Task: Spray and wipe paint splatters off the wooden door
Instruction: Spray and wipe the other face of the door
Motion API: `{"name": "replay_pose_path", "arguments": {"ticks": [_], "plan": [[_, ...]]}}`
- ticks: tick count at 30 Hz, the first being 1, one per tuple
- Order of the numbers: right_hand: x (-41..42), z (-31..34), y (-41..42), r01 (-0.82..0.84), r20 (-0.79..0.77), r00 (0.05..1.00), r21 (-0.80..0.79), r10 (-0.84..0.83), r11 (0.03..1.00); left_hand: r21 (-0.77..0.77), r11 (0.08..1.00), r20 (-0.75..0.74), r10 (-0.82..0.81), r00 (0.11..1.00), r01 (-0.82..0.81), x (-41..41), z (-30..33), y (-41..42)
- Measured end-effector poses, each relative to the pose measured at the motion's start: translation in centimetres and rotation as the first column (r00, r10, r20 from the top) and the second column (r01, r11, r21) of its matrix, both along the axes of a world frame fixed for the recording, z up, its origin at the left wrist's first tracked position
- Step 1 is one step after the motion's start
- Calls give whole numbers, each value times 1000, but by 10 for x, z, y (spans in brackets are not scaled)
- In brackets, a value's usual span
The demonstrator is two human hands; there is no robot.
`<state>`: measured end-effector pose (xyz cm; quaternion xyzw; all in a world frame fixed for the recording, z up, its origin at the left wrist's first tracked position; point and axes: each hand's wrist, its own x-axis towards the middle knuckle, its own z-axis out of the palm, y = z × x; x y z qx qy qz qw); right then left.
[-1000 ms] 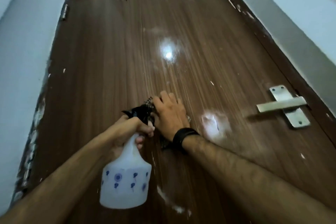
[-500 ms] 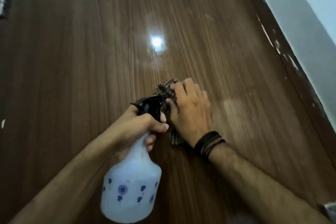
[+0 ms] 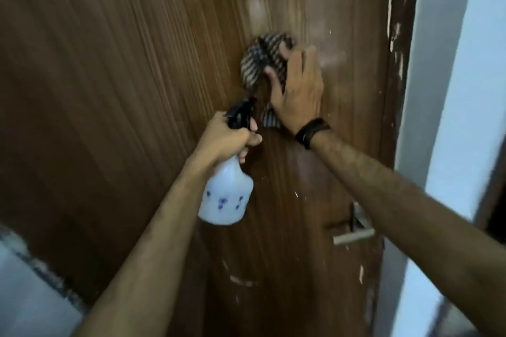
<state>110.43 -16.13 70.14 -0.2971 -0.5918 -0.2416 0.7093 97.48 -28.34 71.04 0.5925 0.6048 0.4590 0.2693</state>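
So we've got the wooden door (image 3: pixel 137 90) filling most of the view, with pale paint splatters (image 3: pixel 241 280) low down and along its right edge. White wall (image 3: pixel 451 90) sits to the right. Our left hand (image 3: pixel 227 139) has its fingers wrapped round the neck of the white spray bottle (image 3: pixel 226 197), black nozzle up, held just off the door. Our right hand (image 3: pixel 298 87) is pressed flat against the door, fingers spread, pinning the striped cloth (image 3: pixel 262 60) there. The metal handle (image 3: pixel 353 236) is lower right, and there's a black wristband (image 3: pixel 312 131).

Right forearm hides most of the door handle (image 3: pixel 353 236); cloth (image 3: pixel 262 60) blurred
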Motion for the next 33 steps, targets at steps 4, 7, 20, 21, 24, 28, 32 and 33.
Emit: {"name": "replay_pose_path", "arguments": {"ticks": [4,7,20,21,24,28,32,33], "plan": [[24,-37,5,18,105,994,-68,-11,998,-78,993,16,89,996,-87,19,-31,5],[41,-114,4,-19,185,981,-186,54,982,-143,981,-38,127,991,-132,38,-71,-3],[151,-21,41,-122,16,991,-280,131,952,-102,969,122,238,964,-226,131,-64,25],[154,-18,42,-128,6,991,-283,135,951,-78,973,116,227,967,-219,135,-58,28],[153,-44,40,-121,83,985,-289,150,950,-41,968,143,251,957,-247,138,-46,30],[133,-69,33,-44,298,947,-251,121,967,-7,939,226,336,915,-343,117,-36,13],[98,20,31,-33,337,938,-129,75,991,37,903,310,397,864,-428,79,4,-4],[89,48,27,-35,320,945,-115,70,993,45,897,306,407,860,-440,69,16,-7]]}}
